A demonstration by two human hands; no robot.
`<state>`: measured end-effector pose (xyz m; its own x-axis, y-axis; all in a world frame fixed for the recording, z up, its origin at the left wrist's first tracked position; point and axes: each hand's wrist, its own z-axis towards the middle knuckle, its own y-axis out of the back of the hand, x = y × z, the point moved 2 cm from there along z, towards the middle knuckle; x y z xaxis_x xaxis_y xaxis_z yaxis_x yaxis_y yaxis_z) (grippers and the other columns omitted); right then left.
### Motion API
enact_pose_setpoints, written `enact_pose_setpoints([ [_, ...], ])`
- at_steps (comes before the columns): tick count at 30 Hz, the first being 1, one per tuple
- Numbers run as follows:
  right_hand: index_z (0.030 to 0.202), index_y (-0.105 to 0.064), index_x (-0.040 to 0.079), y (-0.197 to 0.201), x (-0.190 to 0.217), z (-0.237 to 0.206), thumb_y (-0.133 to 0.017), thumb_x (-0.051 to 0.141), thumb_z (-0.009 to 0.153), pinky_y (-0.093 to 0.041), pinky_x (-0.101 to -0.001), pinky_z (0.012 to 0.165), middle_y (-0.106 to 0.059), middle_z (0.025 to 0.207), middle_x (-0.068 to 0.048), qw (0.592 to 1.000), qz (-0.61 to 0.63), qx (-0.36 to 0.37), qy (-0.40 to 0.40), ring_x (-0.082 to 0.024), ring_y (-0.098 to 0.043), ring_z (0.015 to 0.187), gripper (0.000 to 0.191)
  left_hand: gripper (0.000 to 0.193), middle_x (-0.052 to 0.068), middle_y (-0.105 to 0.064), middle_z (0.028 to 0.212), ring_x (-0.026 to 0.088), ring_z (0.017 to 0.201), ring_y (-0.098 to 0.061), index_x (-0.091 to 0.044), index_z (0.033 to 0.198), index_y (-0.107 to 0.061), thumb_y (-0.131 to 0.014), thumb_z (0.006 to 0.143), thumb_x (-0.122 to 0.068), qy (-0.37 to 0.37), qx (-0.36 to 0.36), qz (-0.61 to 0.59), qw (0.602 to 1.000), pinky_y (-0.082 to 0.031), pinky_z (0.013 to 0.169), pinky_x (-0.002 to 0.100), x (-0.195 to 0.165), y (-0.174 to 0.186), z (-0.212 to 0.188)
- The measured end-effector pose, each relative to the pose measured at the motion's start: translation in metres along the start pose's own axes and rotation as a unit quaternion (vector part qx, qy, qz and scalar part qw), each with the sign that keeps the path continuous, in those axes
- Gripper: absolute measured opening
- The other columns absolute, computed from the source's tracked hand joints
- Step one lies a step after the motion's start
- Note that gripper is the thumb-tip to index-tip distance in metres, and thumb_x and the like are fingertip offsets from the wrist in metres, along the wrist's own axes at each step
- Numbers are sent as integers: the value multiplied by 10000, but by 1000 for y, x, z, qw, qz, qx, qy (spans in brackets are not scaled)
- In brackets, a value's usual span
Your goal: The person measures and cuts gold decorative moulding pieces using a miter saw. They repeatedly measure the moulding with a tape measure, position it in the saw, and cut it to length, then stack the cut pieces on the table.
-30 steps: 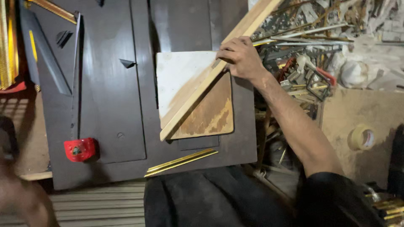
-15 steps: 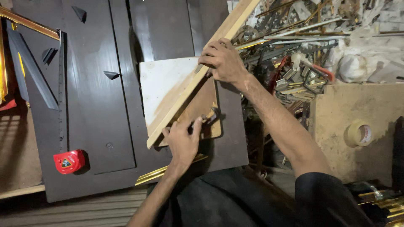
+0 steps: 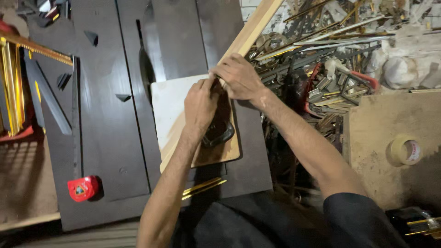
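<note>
A long pale wooden strip (image 3: 248, 34) lies slanted across a square board (image 3: 167, 103), white at the top and bare wood lower down, on a dark work table (image 3: 105, 115). My right hand (image 3: 239, 78) grips and presses the strip where it crosses the board's upper edge. Right beside it, fingertips touching it, my left hand (image 3: 200, 103) is closed on a black hand tool (image 3: 220, 132) whose body hangs over the board. The tool's tip is hidden under my fingers.
A red tape measure (image 3: 82, 188) sits at the table's lower left. Thin gold strips (image 3: 204, 187) lie near the front edge. There are gold mouldings (image 3: 14, 87) at the left, a heap of metal and moulding scraps (image 3: 321, 55) at the right, and a tape roll (image 3: 406, 150) on a brown board.
My left hand came up from the lower left with the black tool and moved to the strip beside my right hand. My right hand stayed on the strip.
</note>
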<state>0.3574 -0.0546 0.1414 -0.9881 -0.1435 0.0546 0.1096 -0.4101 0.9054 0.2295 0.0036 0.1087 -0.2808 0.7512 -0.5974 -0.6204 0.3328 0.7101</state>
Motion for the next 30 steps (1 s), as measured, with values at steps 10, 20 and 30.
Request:
enact_pose_setpoints([
  [10,1231,-526,69,-5,0,-2,-802,78,779,-402,-426,1109,-646,1120,-109,996,41,32,-68,-281,-605,1145,530,361,159,-649,951,369,908,-620,-33,1125,-734,-827,846,-242,1,16,-27,1000,-510,806,462,8,-2,3],
  [20,1187,-619,108,-3,90,-122,-726,342,973,-413,-422,939,-626,1002,-33,803,222,-84,-547,-257,-547,973,335,315,151,-615,905,364,895,-591,-37,1084,-714,-819,859,-230,14,24,-47,999,-484,807,475,34,-15,-5],
  [30,1042,-721,97,-52,107,-135,-733,348,933,-511,-376,725,-688,908,-51,736,232,-3,-636,-194,-643,761,274,411,164,-610,952,359,924,-579,-14,1172,-704,-824,852,-244,-15,3,-48,999,-479,835,466,42,-29,-8],
])
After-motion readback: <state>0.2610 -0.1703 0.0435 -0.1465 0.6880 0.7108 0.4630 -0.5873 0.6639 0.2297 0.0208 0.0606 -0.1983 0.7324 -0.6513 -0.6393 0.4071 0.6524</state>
